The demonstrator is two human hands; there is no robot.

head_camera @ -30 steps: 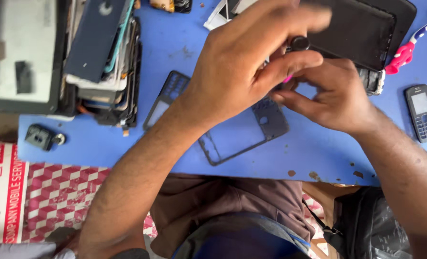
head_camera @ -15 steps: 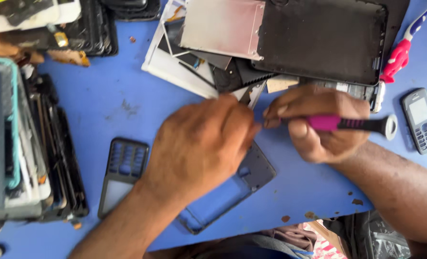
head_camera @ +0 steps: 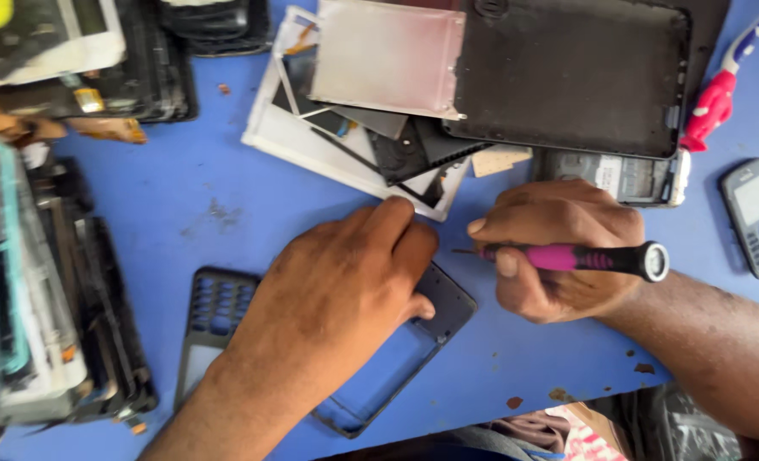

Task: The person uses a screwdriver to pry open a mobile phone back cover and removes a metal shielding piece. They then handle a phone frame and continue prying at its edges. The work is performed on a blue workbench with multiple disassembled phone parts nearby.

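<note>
My left hand (head_camera: 337, 290) lies flat, palm down, on the dark phone frame (head_camera: 396, 358), fingers together and curved over its upper end, pressing it to the blue table (head_camera: 183, 213) rather than gripping it; the frame's lower end sticks out past my wrist toward the table's near edge. My right hand (head_camera: 558, 256) sits just right of the frame, fingers curled tight around a pink-and-black screwdriver (head_camera: 580, 258) that lies nearly level, its thin tip pointing left toward the frame's upper corner, close to my left fingertips; whether the tip touches the frame I cannot tell. Just left of the frame, touching my left forearm, lies a black keypad cover (head_camera: 213, 320) with rows of key holes. Above the frame, a heap of white and grey panels (head_camera: 371, 102) leans under a large black back cover (head_camera: 575, 77). Well right of the frame rests a small grey button phone (head_camera: 755, 218), and up from that a red-and-white tool handle (head_camera: 712, 102). Far left of the frame stands a stack of old screens and housings (head_camera: 46, 299).
</note>
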